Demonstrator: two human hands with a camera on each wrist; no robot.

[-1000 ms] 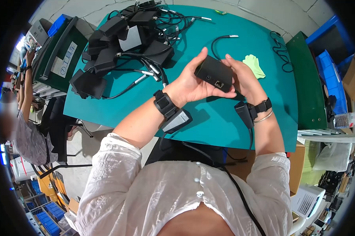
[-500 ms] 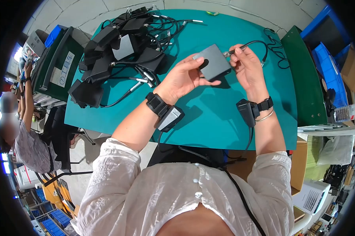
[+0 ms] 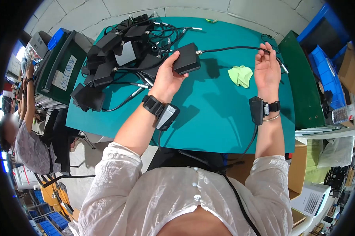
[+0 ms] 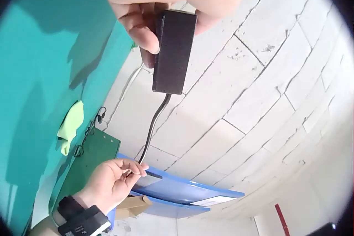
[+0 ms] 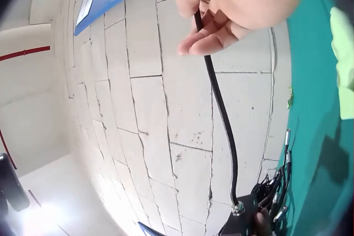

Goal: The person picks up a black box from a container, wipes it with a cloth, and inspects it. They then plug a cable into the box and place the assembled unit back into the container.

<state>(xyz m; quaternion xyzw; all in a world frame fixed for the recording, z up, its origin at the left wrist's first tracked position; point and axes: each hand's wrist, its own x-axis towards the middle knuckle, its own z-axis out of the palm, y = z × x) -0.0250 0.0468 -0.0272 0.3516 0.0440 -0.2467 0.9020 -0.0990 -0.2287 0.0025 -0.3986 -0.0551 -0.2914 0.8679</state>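
A black rectangular box [image 3: 187,59] is held above the table in my left hand [image 3: 166,82], its fingers and thumb around the sides. From a metal fitting on the box a black cable [image 3: 230,48] runs almost straight to the right. My right hand [image 3: 267,74] pinches that cable far from the box; the left wrist view shows the fingers [image 4: 133,167] on it. Past the right hand hangs the cable's silver plug [image 3: 285,69]. In the right wrist view the cable [image 5: 224,120] leads from the curled fingers down to the box.
Several similar black boxes [image 3: 103,74] with cables lie piled on the green table [image 3: 220,122] at the left. A light green cloth [image 3: 240,76] lies near the right hand. Green bins [image 3: 303,86] flank the table, a block wall stands behind. Another person sits at far left.
Both hands were together at the box. My left hand turned the box and moved it left, while my right hand took the cable and drew it out to the right.
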